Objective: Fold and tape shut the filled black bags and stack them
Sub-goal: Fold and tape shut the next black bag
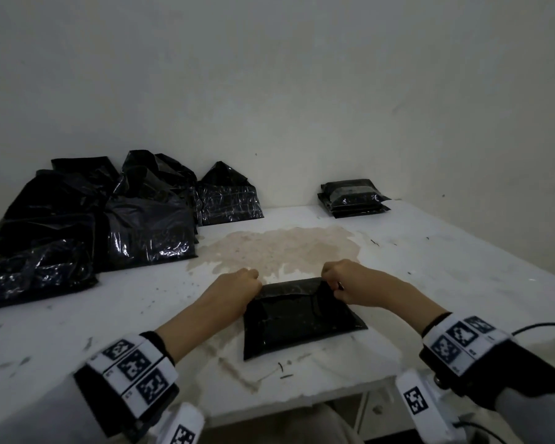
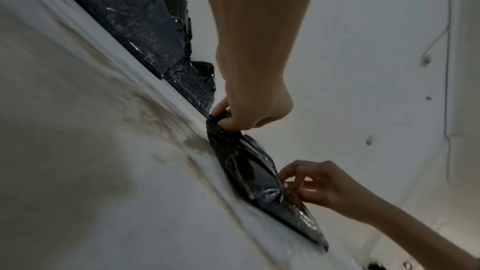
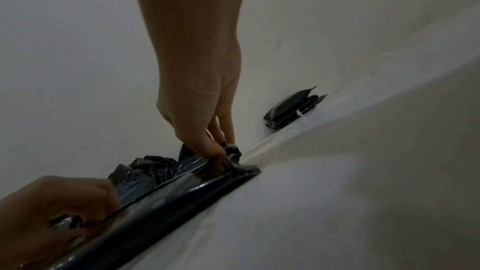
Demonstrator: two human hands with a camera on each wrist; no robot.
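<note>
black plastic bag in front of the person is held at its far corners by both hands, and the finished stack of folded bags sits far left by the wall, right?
Not quite: the small stack of folded black bags sits far right by the wall, as the head view shows. The rest holds.

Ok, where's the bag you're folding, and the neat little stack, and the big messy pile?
bag being folded (image 1: 297, 318), head view, flat front face.
finished stack (image 1: 353, 195), head view, top bag's front.
unfolded pile (image 1: 145, 229), head view, shiny front of a big bag.
</note>
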